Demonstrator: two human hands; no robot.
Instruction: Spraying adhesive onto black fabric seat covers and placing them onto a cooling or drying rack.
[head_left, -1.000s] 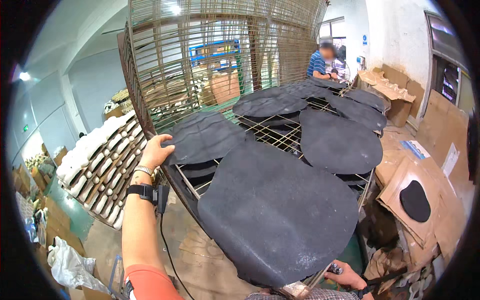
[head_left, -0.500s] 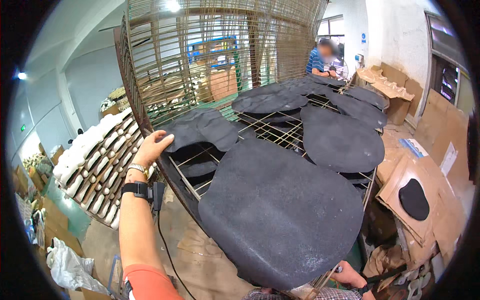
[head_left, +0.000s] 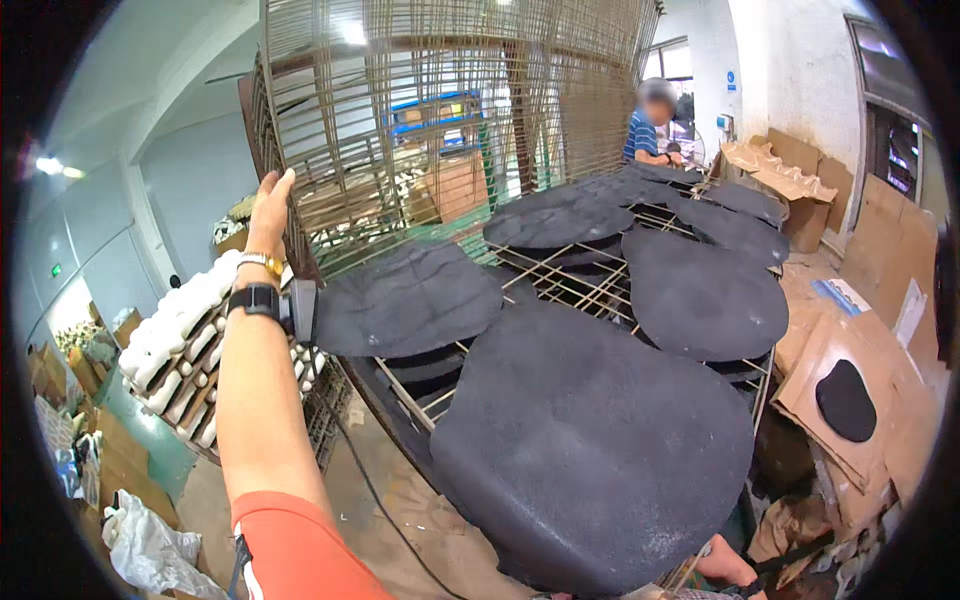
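My left hand is raised at the side edge of an upright wire rack, its fingers stretched upward beside the dark frame; whether they touch it is unclear. Below it, a black rubbery sheet with a rounded outline lies on a lower wire rack. A larger black sheet covers the near end of that rack. At the near right corner my right hand is partly in view beside the rack's edge, with its fingers mostly hidden. More black sheets lie farther back.
At left, a second rack carries many white, rounded pieces. Cardboard with a small black pad lies at right. A co-worker in a blue striped shirt stands at the far end. A cable hangs from my left wrist.
My left hand has left the edge of the left black sheet and moved up to the upright rack. That sheet, folded over before, now lies spread flatter. The view has shifted slightly.
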